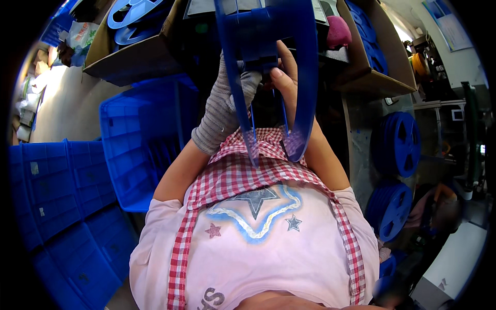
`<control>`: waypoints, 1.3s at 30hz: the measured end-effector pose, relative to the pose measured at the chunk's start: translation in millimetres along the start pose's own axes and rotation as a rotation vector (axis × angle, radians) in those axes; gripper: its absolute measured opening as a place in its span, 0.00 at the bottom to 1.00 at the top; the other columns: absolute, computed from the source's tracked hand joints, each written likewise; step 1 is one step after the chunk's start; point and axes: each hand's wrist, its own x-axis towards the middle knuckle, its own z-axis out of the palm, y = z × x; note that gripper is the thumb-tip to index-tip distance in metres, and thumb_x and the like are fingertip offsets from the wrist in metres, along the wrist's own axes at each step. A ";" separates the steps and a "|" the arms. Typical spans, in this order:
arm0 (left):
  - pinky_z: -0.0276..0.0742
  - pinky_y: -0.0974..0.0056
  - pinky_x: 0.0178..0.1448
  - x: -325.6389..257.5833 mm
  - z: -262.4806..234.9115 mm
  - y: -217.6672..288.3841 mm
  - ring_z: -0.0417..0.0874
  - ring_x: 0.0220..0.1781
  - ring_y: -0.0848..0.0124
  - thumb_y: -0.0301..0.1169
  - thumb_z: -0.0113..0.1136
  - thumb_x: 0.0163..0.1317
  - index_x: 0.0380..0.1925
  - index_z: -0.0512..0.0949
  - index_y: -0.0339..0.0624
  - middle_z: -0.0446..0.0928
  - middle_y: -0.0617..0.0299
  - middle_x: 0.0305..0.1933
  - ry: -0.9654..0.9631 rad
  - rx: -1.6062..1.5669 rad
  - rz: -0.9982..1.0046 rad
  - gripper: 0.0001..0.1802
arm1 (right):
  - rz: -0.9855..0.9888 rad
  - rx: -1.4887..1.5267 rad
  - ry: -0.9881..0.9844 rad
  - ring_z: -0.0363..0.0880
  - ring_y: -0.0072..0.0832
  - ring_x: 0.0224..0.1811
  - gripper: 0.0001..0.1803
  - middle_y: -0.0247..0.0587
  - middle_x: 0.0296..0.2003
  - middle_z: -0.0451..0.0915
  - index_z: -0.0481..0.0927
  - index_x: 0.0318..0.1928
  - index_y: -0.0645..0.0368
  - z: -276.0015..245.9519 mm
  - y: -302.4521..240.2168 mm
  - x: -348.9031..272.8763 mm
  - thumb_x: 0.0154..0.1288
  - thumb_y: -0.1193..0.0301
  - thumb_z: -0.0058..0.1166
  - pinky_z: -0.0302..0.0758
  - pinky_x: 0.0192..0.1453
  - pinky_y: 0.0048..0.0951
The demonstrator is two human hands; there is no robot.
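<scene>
A blue reel [306, 77] is held edge-on, upper centre of the frame — its middle grasped by the gloved left hand [250, 82] and bare right hand [287, 77], presumably for balance.

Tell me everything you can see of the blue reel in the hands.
The reel is dark blue, glossy and plastic-looking: two broad flanges, seen nearly edge-on, joined by a hub. It is held upright before the checked apron, its top cut off by the picture's edge. The gloved left hand and bare right hand meet it near the hub, their exact grip partly hidden. No wound material can be made out.
</scene>
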 end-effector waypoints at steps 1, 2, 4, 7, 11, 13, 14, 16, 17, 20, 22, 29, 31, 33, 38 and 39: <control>0.80 0.68 0.48 0.9 -0.3 -0.5 0.81 0.44 0.73 0.36 0.56 0.68 0.62 0.62 0.42 0.78 0.61 0.44 -0.004 -0.030 -0.004 0.25 | 0.001 0.007 0.007 0.74 0.21 0.37 0.34 0.39 0.37 0.75 0.61 0.71 0.49 0.6 3.1 1.6 0.65 0.58 0.48 0.73 0.47 0.26; 0.80 0.67 0.49 1.9 0.0 -0.7 0.81 0.44 0.73 0.36 0.56 0.68 0.65 0.59 0.43 0.78 0.61 0.45 -0.008 -0.060 -0.008 0.28 | -0.014 -0.018 0.014 0.75 0.22 0.38 0.34 0.38 0.37 0.76 0.60 0.71 0.49 1.5 5.6 3.1 0.66 0.58 0.47 0.73 0.48 0.26; 0.80 0.67 0.53 4.2 3.5 7.5 0.80 0.49 0.73 0.38 0.57 0.68 0.72 0.50 0.52 0.74 0.61 0.51 -0.001 -0.264 0.022 0.37 | -0.022 -0.036 0.019 0.76 0.23 0.39 0.34 0.39 0.39 0.77 0.60 0.72 0.49 2.7 9.7 3.6 0.66 0.57 0.47 0.73 0.49 0.27; 0.78 0.68 0.55 3.9 5.8 15.9 0.77 0.53 0.75 0.37 0.56 0.68 0.74 0.44 0.60 0.70 0.62 0.55 -0.036 -0.329 0.086 0.41 | -0.007 -0.042 -0.004 0.77 0.24 0.40 0.34 0.40 0.40 0.77 0.59 0.72 0.48 1.9 2.4 3.8 0.67 0.57 0.47 0.74 0.50 0.28; 0.77 0.70 0.54 7.5 6.2 12.2 0.77 0.50 0.76 0.36 0.56 0.69 0.74 0.44 0.59 0.71 0.63 0.53 -0.030 -0.259 0.077 0.41 | -0.004 -0.029 -0.009 0.77 0.25 0.42 0.35 0.43 0.42 0.78 0.59 0.72 0.49 -0.2 0.6 3.9 0.67 0.57 0.48 0.74 0.53 0.30; 0.77 0.70 0.52 10.6 6.8 9.3 0.78 0.46 0.76 0.36 0.56 0.68 0.74 0.46 0.55 0.73 0.62 0.50 -0.002 -0.191 0.062 0.39 | -0.019 -0.039 -0.013 0.77 0.25 0.43 0.35 0.43 0.43 0.77 0.59 0.72 0.49 -2.4 4.6 6.6 0.67 0.57 0.48 0.73 0.54 0.30; 0.78 0.70 0.52 11.0 6.6 9.8 0.78 0.44 0.76 0.37 0.56 0.68 0.73 0.49 0.53 0.74 0.62 0.49 0.015 -0.153 0.055 0.38 | 0.006 -0.027 -0.023 0.77 0.30 0.49 0.35 0.47 0.48 0.77 0.59 0.72 0.50 -5.5 7.3 7.1 0.66 0.56 0.50 0.72 0.58 0.32; 0.80 0.68 0.50 5.4 -3.4 9.1 0.80 0.45 0.74 0.37 0.57 0.68 0.66 0.61 0.47 0.77 0.62 0.46 -0.011 -0.045 0.038 0.29 | 0.003 -0.169 -0.047 0.76 0.36 0.53 0.37 0.50 0.52 0.76 0.60 0.71 0.50 -14.4 -0.6 12.1 0.65 0.54 0.52 0.71 0.60 0.34; 0.81 0.67 0.50 4.6 -7.6 9.5 0.81 0.45 0.73 0.37 0.57 0.68 0.62 0.67 0.45 0.79 0.61 0.44 -0.024 0.008 0.035 0.25 | -0.001 -0.260 -0.075 0.76 0.39 0.55 0.38 0.52 0.53 0.76 0.61 0.71 0.49 -22.8 -8.9 16.9 0.63 0.52 0.53 0.71 0.60 0.35; 0.83 0.66 0.49 18.6 -14.1 15.6 0.81 0.46 0.71 0.35 0.58 0.67 0.63 0.66 0.44 0.78 0.60 0.47 -0.036 -0.246 0.028 0.26 | -0.053 -0.607 -0.152 0.76 0.48 0.56 0.40 0.55 0.54 0.76 0.62 0.70 0.45 -45.8 -27.2 28.7 0.60 0.47 0.56 0.71 0.60 0.39; 0.83 0.66 0.50 32.1 -20.0 10.7 0.81 0.47 0.71 0.34 0.58 0.66 0.63 0.65 0.43 0.78 0.59 0.49 -0.080 -0.358 0.007 0.26 | -0.039 -0.754 -0.191 0.79 0.49 0.50 0.42 0.55 0.49 0.79 0.62 0.70 0.40 -56.4 -33.7 41.8 0.55 0.46 0.57 0.73 0.56 0.42; 0.83 0.65 0.53 140.6 -68.9 -41.9 0.81 0.49 0.68 0.29 0.59 0.65 0.62 0.64 0.40 0.75 0.56 0.54 -0.316 -0.876 -0.102 0.27 | 0.008 -0.999 -0.344 0.75 0.50 0.58 0.37 0.60 0.55 0.75 0.64 0.69 0.32 -85.8 -40.4 150.9 0.57 0.46 0.52 0.67 0.64 0.40; 0.83 0.62 0.55 179.2 -80.9 -35.2 0.81 0.50 0.66 0.28 0.58 0.64 0.58 0.67 0.36 0.74 0.53 0.54 -0.128 -0.585 0.013 0.23 | -0.076 -1.149 -0.273 0.76 0.50 0.57 0.36 0.57 0.54 0.77 0.63 0.68 0.27 -96.0 -27.5 196.5 0.58 0.41 0.49 0.69 0.64 0.42; 0.82 0.62 0.57 212.8 -98.6 -38.4 0.81 0.52 0.66 0.28 0.57 0.64 0.57 0.69 0.36 0.76 0.54 0.52 -0.017 -0.171 -0.049 0.21 | -0.105 -1.203 -0.228 0.77 0.49 0.57 0.36 0.54 0.54 0.77 0.62 0.68 0.22 -103.3 -11.2 243.8 0.58 0.36 0.46 0.70 0.64 0.45; 0.83 0.61 0.57 256.2 -124.8 -51.2 0.82 0.47 0.64 0.18 0.51 0.60 0.47 0.76 0.33 0.78 0.54 0.44 0.027 -0.710 -0.140 0.15 | -0.133 -1.360 -0.147 0.72 0.50 0.62 0.38 0.51 0.61 0.72 0.62 0.67 0.19 -106.6 39.3 340.3 0.55 0.30 0.44 0.66 0.69 0.46; 0.81 0.61 0.60 258.0 -125.6 -55.1 0.83 0.48 0.62 0.16 0.46 0.60 0.49 0.75 0.32 0.78 0.53 0.47 0.055 -0.687 -0.179 0.18 | -0.085 -1.336 -0.165 0.72 0.50 0.62 0.37 0.51 0.62 0.71 0.62 0.67 0.19 -106.3 43.9 350.1 0.57 0.31 0.44 0.65 0.70 0.48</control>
